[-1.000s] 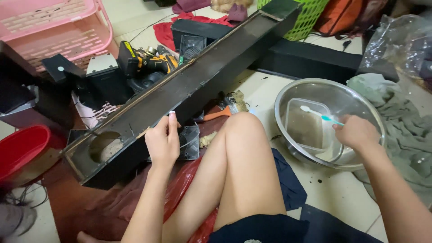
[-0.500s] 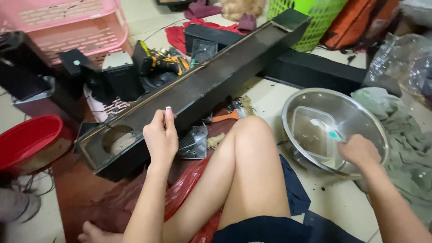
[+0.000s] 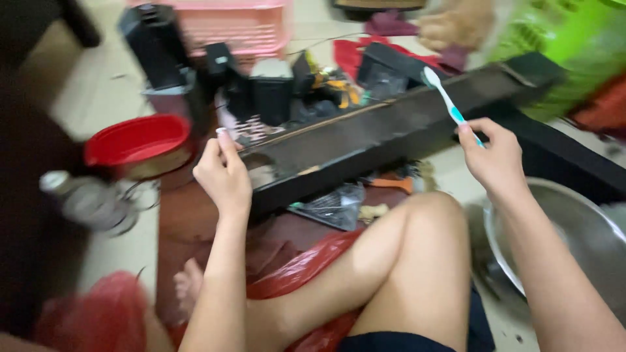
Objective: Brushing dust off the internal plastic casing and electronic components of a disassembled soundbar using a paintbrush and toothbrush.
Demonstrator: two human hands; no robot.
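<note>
A long black box-like speaker housing (image 3: 391,133) lies across the floor in front of my raised knee, with a round hole near its left end. My left hand (image 3: 223,175) rests on that left end, fingers curled against its top edge. My right hand (image 3: 497,156) is lifted above the housing's right part and grips a white and blue toothbrush (image 3: 445,98), bristle end pointing up and to the left. The view is blurred by motion.
A steel bowl (image 3: 574,241) sits at the right by my right forearm. A red bowl (image 3: 138,140) and a clear plastic bottle (image 3: 88,202) are at the left. Black electronic parts (image 3: 270,91), a pink basket (image 3: 244,26), a green basket (image 3: 561,45) and a red plastic bag (image 3: 306,267) surround me.
My right hand has lifted out of the steel bowl with the toothbrush and moved up over the black housing. The camera has swung to the left. My left hand stays on the housing's left end.
</note>
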